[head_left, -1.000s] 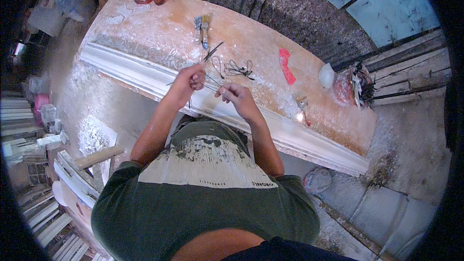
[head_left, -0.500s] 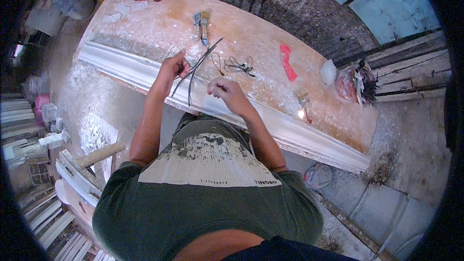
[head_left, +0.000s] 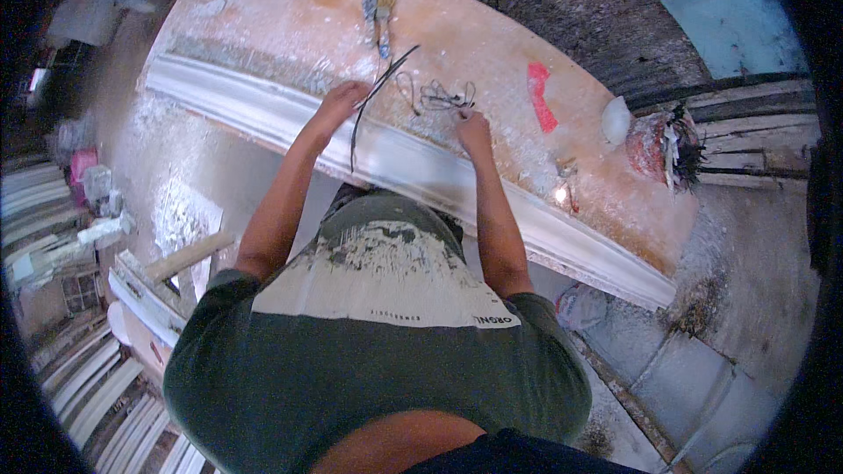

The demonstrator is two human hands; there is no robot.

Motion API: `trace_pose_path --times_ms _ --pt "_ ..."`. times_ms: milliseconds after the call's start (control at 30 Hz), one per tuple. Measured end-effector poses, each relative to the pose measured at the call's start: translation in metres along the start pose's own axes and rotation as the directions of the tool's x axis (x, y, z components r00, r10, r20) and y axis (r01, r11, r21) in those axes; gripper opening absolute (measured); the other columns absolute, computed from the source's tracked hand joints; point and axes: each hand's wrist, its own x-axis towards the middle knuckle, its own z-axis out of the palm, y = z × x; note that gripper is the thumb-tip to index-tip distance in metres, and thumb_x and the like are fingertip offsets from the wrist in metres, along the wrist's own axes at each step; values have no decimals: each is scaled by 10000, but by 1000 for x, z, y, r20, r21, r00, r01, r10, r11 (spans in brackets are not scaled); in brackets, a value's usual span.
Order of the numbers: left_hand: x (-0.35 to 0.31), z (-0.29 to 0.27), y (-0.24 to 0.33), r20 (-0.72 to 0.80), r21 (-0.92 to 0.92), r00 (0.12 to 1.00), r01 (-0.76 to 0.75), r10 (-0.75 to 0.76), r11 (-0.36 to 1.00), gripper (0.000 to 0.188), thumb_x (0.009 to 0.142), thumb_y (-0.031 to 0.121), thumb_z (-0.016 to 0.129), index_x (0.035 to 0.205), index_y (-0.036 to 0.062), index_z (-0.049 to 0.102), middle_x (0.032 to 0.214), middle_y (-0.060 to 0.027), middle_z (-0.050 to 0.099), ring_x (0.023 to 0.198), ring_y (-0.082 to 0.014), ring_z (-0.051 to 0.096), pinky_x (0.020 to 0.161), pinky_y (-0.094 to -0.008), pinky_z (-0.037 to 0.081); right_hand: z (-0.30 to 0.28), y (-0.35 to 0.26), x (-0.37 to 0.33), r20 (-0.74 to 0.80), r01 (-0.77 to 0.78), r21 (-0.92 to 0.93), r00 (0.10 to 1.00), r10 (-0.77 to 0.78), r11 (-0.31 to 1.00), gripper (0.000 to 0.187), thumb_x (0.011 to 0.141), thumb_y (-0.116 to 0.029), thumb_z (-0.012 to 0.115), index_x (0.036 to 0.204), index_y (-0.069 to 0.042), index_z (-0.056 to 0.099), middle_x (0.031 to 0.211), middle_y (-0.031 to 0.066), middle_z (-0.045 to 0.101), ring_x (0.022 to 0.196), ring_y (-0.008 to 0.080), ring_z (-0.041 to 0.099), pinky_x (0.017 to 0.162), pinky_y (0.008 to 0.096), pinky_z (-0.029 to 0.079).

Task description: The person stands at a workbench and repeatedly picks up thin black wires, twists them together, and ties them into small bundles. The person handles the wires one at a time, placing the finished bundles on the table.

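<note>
My left hand [head_left: 342,105] is closed around several thin dark strips [head_left: 357,136], whose ends stick out above and below the fingers. It is over the far edge of a long white moulding [head_left: 255,112] that lies along the near side of the worktable [head_left: 479,53]. Beyond the moulding, my right hand [head_left: 472,130] is at the near edge of a loose tangle of thin dark cord [head_left: 443,95], its fingertips pinched on it. A single cord loop [head_left: 405,88] lies between the hands.
Two paintbrushes [head_left: 379,19] lie farther back. To the right are a red strip [head_left: 542,98], a white cup-like piece [head_left: 616,120], a small glowing light [head_left: 561,195] and a red bundle of dark strips [head_left: 654,151]. White lengths [head_left: 79,386] are stacked at the lower left.
My right hand has moved away from the strips, right and forward, onto the cord tangle. My left hand has shifted slightly right, still holding the dark strips. The whole view has also shifted a little.
</note>
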Motion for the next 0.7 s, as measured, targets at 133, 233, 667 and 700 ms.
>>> trace_pose_path --times_ms 133,233,667,700 --pt "58 -1 -16 -124 357 988 -41 91 933 459 871 459 632 1100 65 692 1206 -140 618 1073 -260 602 926 -378 457 -2 20 -8 -81 299 -283 939 -333 911 337 887 -310 573 1065 -45 679 1130 203 642 1017 394 601 874 460 489" --pt "95 1 -42 -208 617 969 23 136 786 431 831 486 631 1013 111 741 1165 -204 623 1147 -343 559 966 -419 450 -25 -9 -36 -211 175 -110 958 -195 978 320 870 -305 626 1062 -56 688 1135 228 626 1050 377 577 917 431 469" --pt "93 -2 -28 -384 204 906 -106 179 973 275 845 278 693 1011 64 740 884 -104 721 774 -189 651 710 -316 513 -61 5 -108 -139 -8 298 989 52 955 264 896 -241 645 1085 -61 686 1086 141 653 867 212 645 783 332 509" --pt "75 3 -5 -376 90 915 -122 147 988 258 851 248 700 1006 46 739 863 -83 722 744 -155 635 681 -292 505 -60 -3 -109 -152 52 323 988 -2 945 267 898 -230 645 1101 -60 678 1091 139 654 882 208 647 787 332 509"
